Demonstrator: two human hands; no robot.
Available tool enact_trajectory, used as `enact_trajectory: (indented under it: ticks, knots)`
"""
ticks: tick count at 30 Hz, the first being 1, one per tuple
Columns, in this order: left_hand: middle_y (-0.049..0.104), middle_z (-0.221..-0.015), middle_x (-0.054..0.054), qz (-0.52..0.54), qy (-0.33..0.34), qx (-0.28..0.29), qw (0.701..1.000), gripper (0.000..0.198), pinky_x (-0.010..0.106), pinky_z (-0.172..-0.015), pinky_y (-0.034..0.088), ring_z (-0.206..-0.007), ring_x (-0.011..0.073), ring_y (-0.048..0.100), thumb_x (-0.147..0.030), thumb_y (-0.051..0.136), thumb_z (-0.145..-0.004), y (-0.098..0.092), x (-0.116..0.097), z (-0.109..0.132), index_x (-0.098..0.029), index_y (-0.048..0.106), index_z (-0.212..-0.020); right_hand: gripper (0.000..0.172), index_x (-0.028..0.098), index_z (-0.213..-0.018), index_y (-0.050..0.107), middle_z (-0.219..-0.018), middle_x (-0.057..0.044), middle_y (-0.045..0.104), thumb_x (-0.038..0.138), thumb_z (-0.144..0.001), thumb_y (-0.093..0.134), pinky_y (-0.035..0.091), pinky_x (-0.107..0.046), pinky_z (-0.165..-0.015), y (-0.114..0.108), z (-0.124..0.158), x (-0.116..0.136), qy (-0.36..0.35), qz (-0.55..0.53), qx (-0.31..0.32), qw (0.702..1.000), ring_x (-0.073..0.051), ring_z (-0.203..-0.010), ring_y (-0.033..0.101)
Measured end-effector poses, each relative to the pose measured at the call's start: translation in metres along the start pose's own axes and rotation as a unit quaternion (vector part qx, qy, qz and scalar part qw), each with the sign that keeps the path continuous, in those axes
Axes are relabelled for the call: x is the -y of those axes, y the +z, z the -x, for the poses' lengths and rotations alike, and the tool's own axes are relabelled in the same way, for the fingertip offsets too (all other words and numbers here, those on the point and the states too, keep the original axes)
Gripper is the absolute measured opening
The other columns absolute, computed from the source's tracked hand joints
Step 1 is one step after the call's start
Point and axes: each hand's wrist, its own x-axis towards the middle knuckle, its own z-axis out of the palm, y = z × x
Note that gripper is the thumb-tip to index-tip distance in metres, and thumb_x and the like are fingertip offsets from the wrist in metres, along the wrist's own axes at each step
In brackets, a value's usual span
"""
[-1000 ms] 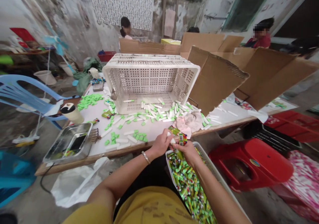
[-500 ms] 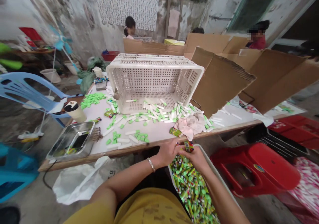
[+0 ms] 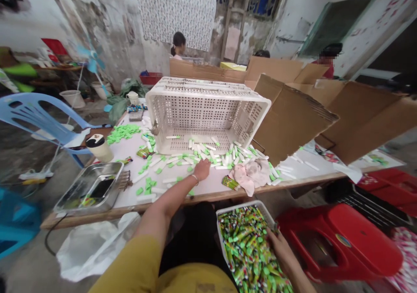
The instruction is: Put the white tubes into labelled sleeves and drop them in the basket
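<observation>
My left hand (image 3: 202, 169) reaches over the table among white tubes (image 3: 235, 152) with green caps. Its fingertips point down at the near edge of the pile, and I cannot see whether they grip a tube. By the right rim of a white basket (image 3: 257, 203) is my right hand (image 3: 276, 243), its fingers partly hidden; whether it holds anything is unclear. The basket is full of small tubes in green printed wrappers (image 3: 247, 241). A pink cloth (image 3: 250, 173) lies right of my left hand, with a wrapped bundle (image 3: 230, 182) beside it.
A white plastic crate (image 3: 208, 86) lies on its side behind the tubes. Cardboard (image 3: 293, 119) stands to its right. Leftward are a metal tray (image 3: 114, 188), a lidded cup (image 3: 99, 148) and green caps (image 3: 124, 133). A red stool (image 3: 365, 236) stands right of the basket. People sit beyond the table.
My hands were together above the basket with a colourful wrapped piece. Now the left has moved forward and left to the tubes, and the right has dropped back to the basket's right side.
</observation>
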Motion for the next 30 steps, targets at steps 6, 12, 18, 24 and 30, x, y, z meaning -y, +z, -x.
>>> enact_trajectory:
  ticks: [6, 12, 18, 24, 30]
  knots:
    - [0.054, -0.105, 0.012, -0.034, 0.004, -0.015, 0.999, 0.032, 0.045, -0.092, 0.026, -0.106, 0.0258, 0.040, -0.002, 0.032, -0.080, 0.005, 0.026, -0.020, -0.015, 0.058, -0.092, 0.015, 0.022, -0.069, 0.061, -0.059, 0.002, 0.056, 0.029, -0.057, 0.064, 0.040, -0.024, -0.045, 0.039, 0.015, 0.046, 0.080, -0.260, 0.129, 0.954, -0.013, -0.051, 0.051]
    - [0.055, -0.096, 0.013, -0.022, 0.012, -0.032, 0.999, 0.022, 0.043, -0.094, 0.024, -0.106, 0.0258, 0.040, -0.006, 0.035, -0.081, 0.001, 0.029, -0.003, -0.014, 0.056, -0.083, 0.027, 0.019, -0.082, 0.064, -0.067, 0.000, 0.061, 0.030, -0.058, 0.072, 0.051, -0.033, -0.063, 0.077, 0.007, 0.082, 0.053, -0.300, 0.168, 0.938, -0.018, -0.065, 0.063]
    - [0.055, -0.077, 0.004, 0.090, -0.022, -0.039, 0.995, 0.022, 0.029, -0.067, 0.041, -0.071, 0.0162, 0.052, -0.025, 0.032, -0.089, -0.011, -0.006, 0.041, -0.014, 0.047, -0.101, 0.043, 0.017, -0.087, 0.062, -0.062, -0.002, 0.066, 0.035, -0.051, 0.078, 0.051, -0.035, -0.059, 0.114, -0.009, 0.100, 0.040, -0.280, 0.180, 0.942, -0.022, -0.060, 0.065]
    - [0.058, -0.074, 0.000, 0.510, -0.022, 0.036, 0.859, 0.031, 0.023, -0.061, 0.042, -0.064, 0.0112, 0.052, -0.038, 0.061, -0.070, -0.024, -0.051, 0.087, -0.013, 0.056, -0.087, 0.035, 0.013, -0.070, 0.063, -0.058, -0.004, 0.066, 0.040, -0.051, 0.076, 0.049, -0.032, -0.056, 0.133, -0.007, 0.108, -0.073, -0.196, 0.211, 0.955, -0.019, -0.053, 0.061]
    - [0.052, -0.057, -0.003, 0.629, -0.111, 0.035, 0.769, 0.030, 0.019, -0.048, 0.035, -0.050, 0.0075, 0.045, -0.038, 0.067, -0.062, -0.033, -0.078, 0.098, -0.011, 0.057, -0.072, 0.032, 0.015, -0.075, 0.064, -0.065, -0.001, 0.066, 0.035, -0.053, 0.075, 0.048, -0.031, -0.065, 0.123, 0.009, 0.120, -0.144, -0.155, 0.187, 0.959, -0.018, -0.063, 0.060]
